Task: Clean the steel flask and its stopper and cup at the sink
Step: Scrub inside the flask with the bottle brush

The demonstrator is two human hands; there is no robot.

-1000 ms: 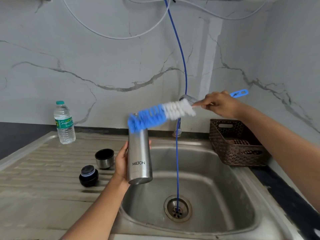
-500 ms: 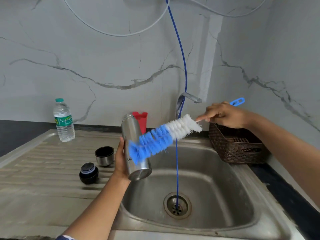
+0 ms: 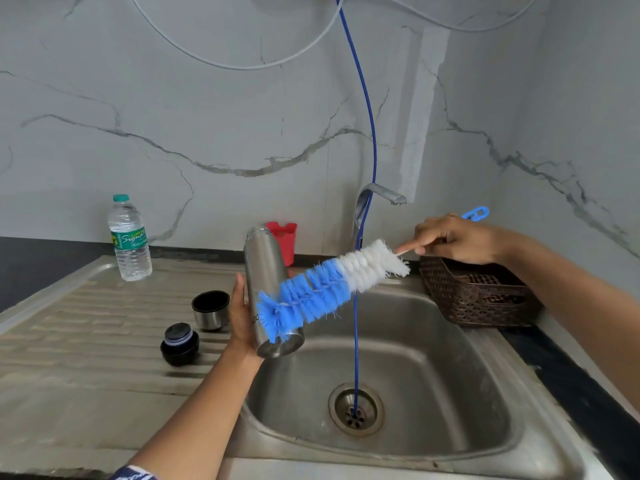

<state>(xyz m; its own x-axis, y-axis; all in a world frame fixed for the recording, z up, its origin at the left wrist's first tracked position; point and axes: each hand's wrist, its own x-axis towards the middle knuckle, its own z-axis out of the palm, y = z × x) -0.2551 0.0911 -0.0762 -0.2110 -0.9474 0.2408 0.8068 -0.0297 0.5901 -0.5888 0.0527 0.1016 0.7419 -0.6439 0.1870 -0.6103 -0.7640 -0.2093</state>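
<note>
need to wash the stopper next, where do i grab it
Take the stopper by its wide black lower body, coming down from above with thumb and fingers on opposite sides. It stands upright on the drainboard, narrower top up, apart from the cup, so its round sides are free.

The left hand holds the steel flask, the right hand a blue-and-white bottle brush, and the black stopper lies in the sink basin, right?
No: in the head view the round black stopper sits on the ribbed steel draining board, left of the sink basin.
</note>
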